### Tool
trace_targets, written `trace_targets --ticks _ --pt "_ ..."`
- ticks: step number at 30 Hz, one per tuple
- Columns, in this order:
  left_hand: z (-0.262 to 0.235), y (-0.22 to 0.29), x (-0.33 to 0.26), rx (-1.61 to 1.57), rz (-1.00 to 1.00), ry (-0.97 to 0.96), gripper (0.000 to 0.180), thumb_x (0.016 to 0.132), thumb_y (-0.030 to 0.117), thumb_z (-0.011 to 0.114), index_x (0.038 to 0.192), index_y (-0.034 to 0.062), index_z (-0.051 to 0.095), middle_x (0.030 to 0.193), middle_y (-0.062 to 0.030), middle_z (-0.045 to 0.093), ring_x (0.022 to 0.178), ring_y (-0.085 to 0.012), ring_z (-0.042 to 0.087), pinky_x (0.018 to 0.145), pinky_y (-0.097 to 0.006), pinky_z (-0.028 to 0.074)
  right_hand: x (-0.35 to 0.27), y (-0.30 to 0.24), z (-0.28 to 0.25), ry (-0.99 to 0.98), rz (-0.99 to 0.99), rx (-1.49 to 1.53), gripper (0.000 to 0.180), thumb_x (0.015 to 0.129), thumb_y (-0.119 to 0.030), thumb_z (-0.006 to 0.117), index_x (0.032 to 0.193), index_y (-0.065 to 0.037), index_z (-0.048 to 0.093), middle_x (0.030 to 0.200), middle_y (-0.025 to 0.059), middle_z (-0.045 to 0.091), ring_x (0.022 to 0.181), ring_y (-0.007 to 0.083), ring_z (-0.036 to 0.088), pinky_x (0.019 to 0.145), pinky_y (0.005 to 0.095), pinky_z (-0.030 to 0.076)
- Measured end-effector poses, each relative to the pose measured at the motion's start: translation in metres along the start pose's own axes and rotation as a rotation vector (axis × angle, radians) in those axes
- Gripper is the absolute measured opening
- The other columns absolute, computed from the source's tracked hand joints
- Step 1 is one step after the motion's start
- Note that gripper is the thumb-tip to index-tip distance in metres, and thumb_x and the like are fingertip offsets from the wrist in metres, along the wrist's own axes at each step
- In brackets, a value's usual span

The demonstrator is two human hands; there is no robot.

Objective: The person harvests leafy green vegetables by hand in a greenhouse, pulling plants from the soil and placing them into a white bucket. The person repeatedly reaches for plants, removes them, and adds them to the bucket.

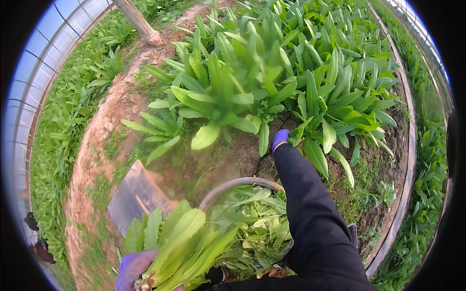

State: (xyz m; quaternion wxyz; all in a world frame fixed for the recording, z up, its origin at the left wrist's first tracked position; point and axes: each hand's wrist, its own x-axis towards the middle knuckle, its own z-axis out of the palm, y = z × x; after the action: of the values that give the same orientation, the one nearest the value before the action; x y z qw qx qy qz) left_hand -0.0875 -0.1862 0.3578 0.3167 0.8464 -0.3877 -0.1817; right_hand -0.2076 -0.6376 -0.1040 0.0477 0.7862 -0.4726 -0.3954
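At the lower left, my left hand (pixel 133 270), in a purple glove, is closed round the cut base of a bunch of long-leaved lettuce (pixel 187 237). My right arm, in a black sleeve, stretches forward. My right hand (pixel 280 137), also purple-gloved, is low at the foot of a growing lettuce plant (pixel 335 106); its fingers are hidden by the wrist and leaves. Below, between my arms, a basket with a curved handle (pixel 242 182) contains loose leaves (pixel 259 223). The held bunch overlaps the basket's left side.
A flat grey rectangular sheet (pixel 138 194) rests on the soil left of the basket. Dense lettuce rows spread ahead. A wooden post (pixel 138 22) stands at the far left beside a bare earth path (pixel 104 128). A long narrow edging strip (pixel 405 97) borders the bed at right.
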Motion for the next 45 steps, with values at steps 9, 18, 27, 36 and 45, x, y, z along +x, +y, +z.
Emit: trace_targets --ticks 9,18,27,36,45 --pt "0.005 0.011 -0.011 -0.023 0.300 0.065 0.058 0.072 0.010 0.085 0.122 -0.0040 0.060 0.110 -0.0125 0.069 0.100 -0.0215 0.067 0.088 -0.033 0.054 -0.081 0.000 -0.050 -0.002 -0.182 -0.149 0.039 0.090 -0.037 0.065 0.125 -0.021 0.071 0.124 0.0026 0.070 0.113 0.0262 0.067 0.083 0.0530 0.051" --pt "0.016 0.010 -0.014 -0.393 0.373 -0.083 0.063 0.072 0.004 0.083 0.128 -0.0042 0.056 0.110 -0.0149 0.068 0.096 -0.0206 0.069 0.085 -0.031 0.054 -0.233 0.120 -0.163 0.214 -0.683 1.418 0.037 0.093 -0.035 0.068 0.108 -0.002 0.071 0.098 0.0092 0.074 0.089 0.0194 0.070 0.080 0.0318 0.056" --pt "0.064 0.010 -0.012 -0.697 0.292 -0.338 0.097 0.075 0.003 0.084 0.153 -0.0060 0.027 0.151 -0.0165 0.044 0.130 -0.0193 0.052 0.108 -0.033 0.043 -0.398 0.126 -0.196 -0.252 -1.310 2.015 0.055 0.104 -0.033 0.050 0.142 0.006 0.044 0.128 0.0181 0.063 0.121 0.0266 0.061 0.106 0.0400 0.048" --pt "0.061 0.007 0.001 -0.905 0.062 -0.645 0.086 0.076 0.009 0.085 0.147 -0.0059 0.039 0.138 -0.0132 0.055 0.124 -0.0171 0.053 0.106 -0.032 0.042 -0.460 0.114 -0.204 -0.363 -1.451 2.112 0.064 0.102 -0.044 0.051 0.146 0.001 0.039 0.137 0.0194 0.055 0.127 0.0301 0.055 0.109 0.0475 0.046" --pt "0.067 0.003 0.010 -0.603 0.175 -0.403 0.057 0.076 0.015 0.082 0.126 -0.0040 0.060 0.107 -0.0108 0.070 0.096 -0.0146 0.065 0.087 -0.030 0.052 -0.433 0.114 -0.182 0.364 -1.077 1.738 0.053 0.096 -0.003 0.064 0.146 -0.005 0.047 0.126 0.0054 0.063 0.109 0.0115 0.060 0.094 0.0288 0.051"
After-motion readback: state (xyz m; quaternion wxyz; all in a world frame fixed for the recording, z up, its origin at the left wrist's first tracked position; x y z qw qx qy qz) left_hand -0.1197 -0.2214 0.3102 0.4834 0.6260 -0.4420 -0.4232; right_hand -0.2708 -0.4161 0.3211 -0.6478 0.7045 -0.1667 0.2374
